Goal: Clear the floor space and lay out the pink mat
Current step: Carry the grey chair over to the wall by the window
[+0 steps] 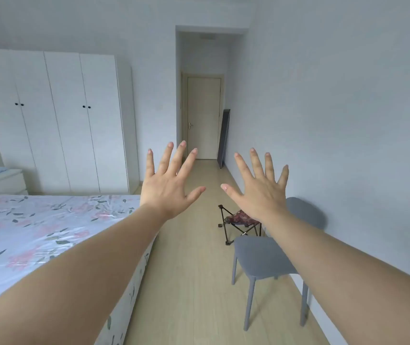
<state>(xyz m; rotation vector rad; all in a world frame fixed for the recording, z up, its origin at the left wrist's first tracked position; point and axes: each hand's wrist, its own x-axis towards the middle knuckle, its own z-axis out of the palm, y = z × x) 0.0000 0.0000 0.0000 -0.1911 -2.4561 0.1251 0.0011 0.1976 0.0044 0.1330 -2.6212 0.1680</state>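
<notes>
Holding nothing: left hand (168, 188) and right hand (261, 192) raised, fingers splayed straight, probably a mere starting pose. Crowding the floor's (189, 282) right edge, likely needing clearing: grey chair (258, 255), folding stool (238, 219) behind. No pink mat in view.

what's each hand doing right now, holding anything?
Left hand: open, fingers spread, holding nothing.
Right hand: open, fingers spread, holding nothing.
</notes>
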